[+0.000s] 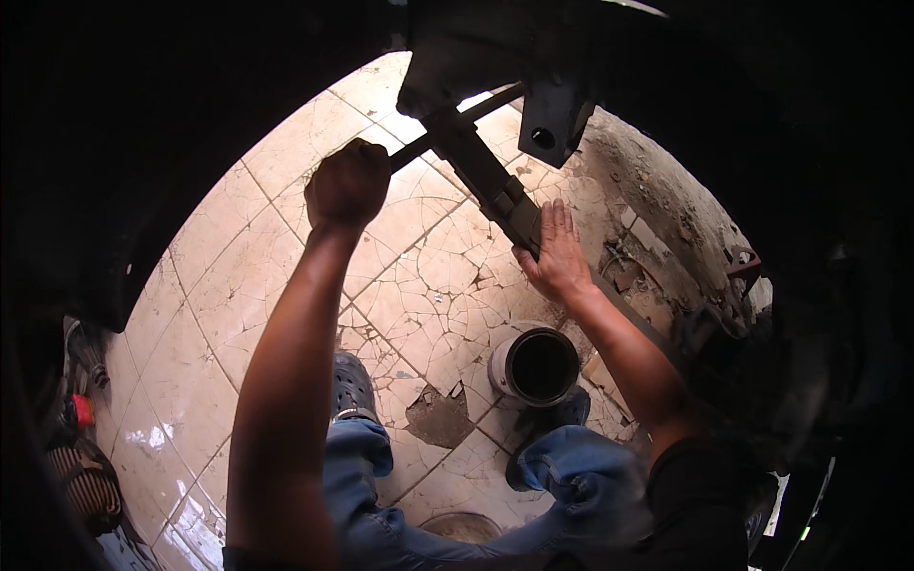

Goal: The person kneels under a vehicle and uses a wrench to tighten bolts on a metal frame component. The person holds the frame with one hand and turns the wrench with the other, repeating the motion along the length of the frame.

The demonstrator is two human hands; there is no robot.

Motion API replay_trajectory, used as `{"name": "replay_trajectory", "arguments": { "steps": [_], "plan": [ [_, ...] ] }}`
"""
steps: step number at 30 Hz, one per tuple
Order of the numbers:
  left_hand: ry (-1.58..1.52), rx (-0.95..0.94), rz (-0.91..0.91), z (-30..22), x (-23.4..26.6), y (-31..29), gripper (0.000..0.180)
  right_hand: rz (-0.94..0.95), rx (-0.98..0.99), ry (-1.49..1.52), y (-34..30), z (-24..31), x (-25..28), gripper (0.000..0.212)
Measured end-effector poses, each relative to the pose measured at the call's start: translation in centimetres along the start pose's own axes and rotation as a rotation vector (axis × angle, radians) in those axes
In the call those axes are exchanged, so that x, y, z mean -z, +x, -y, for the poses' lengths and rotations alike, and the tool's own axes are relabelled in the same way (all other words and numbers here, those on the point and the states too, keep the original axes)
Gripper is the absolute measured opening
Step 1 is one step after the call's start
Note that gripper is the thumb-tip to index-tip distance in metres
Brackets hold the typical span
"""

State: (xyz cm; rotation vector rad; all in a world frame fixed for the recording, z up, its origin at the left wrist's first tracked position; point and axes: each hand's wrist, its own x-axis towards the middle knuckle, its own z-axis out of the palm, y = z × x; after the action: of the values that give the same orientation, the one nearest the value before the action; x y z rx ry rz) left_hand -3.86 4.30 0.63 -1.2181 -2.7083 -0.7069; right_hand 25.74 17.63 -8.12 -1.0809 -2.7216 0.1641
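Note:
A dark cross bar point(412, 152) runs through the head of a slanting metal shaft point(481, 171) under a large black part. My left hand point(348, 186) is closed in a fist round the near left end of this bar. Against the lower part of the shaft lies my right hand point(560, 255), fingers stretched out and thumb set apart, touching it without wrapping round it. Right of the shaft's upper end hangs a dark bracket point(552, 124) with a round hole. What the shaft joins at its top is lost in shadow.
An open metal can point(499, 369) with a dark inside stands between my legs, near my right shoe point(547, 428). The cracked tile floor point(286, 247) has a broken patch point(440, 417). A finned, motor-like object point(86, 481) sits at the left edge. Rubble point(647, 181) lies at the right.

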Motion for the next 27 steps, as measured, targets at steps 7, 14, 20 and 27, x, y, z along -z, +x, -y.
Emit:
{"name": "replay_trajectory", "arguments": {
  "steps": [7, 14, 20, 27],
  "plan": [
    [-0.084, 0.084, 0.003, -1.9, 1.7, -0.9, 0.041, 0.067, 0.223, -0.088, -4.5, -1.2, 0.4, 0.063],
    [-0.058, 0.168, 0.03, -2.3, 2.4, -1.1, 0.041, -0.199, -0.038, 0.569, 1.8, 4.2, 2.1, 0.061],
    [-0.069, 0.091, 0.018, -1.9, 1.9, -0.8, 0.042, -0.108, 0.103, 0.192, 3.0, 6.2, -1.2, 0.084],
    [-0.124, 0.15, 0.033, -2.9, 3.1, -1.6, 0.041, -0.125, 0.057, 0.127, 5.2, 6.1, -0.8, 0.1]
  ]
}}
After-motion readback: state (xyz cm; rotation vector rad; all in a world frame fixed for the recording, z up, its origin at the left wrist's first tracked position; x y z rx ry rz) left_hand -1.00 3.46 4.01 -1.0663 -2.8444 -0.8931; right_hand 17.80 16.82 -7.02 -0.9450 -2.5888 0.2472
